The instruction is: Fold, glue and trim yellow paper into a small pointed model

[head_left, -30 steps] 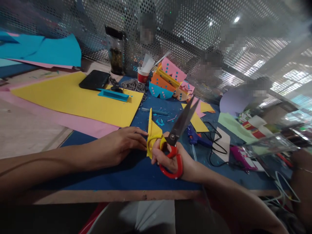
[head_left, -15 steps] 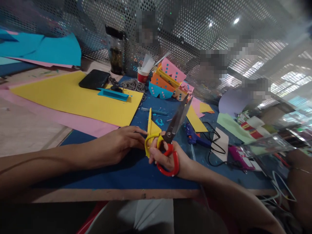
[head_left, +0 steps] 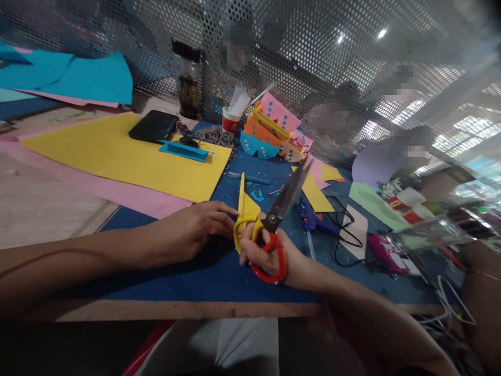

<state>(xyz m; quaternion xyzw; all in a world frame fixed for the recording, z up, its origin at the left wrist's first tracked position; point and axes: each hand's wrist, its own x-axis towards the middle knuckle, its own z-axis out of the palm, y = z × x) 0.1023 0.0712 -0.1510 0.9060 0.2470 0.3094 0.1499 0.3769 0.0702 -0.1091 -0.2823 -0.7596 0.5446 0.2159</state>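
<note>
My right hand grips a pair of scissors with one yellow and one red handle. Their blades point up and away from me, over the blue mat. A small folded piece of yellow paper stands between my hands, its lower part behind the yellow handle. The bent fingers of my left hand are at its left edge and appear to pinch it; the fingertips are partly hidden. Fingers of my right hand also reach the paper's lower end.
Yellow sheet over pink paper lies left, bearing a black phone-like device and a folded blue strip. Decorated paper pieces and a paper cup stand behind. A blue glue gun with black cord lies right; another person's arm is far right.
The scissor blades, slightly apart before, now look closer together. Both hands stay almost in place around the yellow paper, and the view has shifted slightly.
</note>
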